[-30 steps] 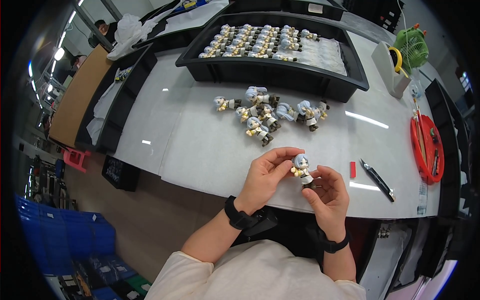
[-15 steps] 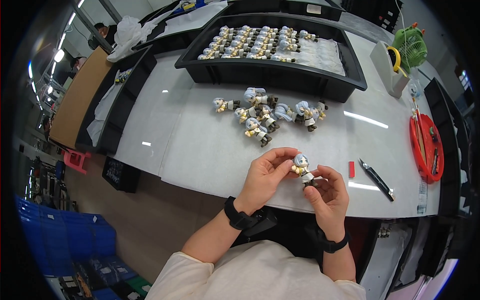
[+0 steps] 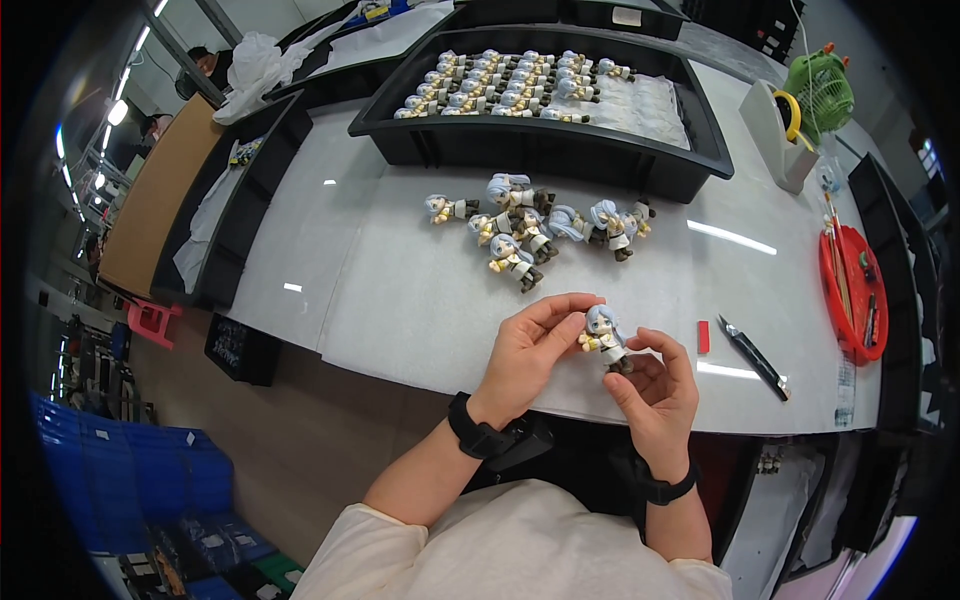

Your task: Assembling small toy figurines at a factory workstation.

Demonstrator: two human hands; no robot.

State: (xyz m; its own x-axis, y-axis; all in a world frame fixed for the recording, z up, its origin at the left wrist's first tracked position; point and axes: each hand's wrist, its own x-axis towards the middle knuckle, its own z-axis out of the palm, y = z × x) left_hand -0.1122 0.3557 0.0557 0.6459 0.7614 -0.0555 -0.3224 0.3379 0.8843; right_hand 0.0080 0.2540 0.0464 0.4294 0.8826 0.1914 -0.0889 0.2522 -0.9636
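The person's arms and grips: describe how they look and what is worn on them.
The left grip and right grip are ungloved. A black wristband with a blocky dark part circles the left wrist; a black strap circles the right wrist. The sleeves are cream-white and plain, leaving the forearms bare. No cables show on them.
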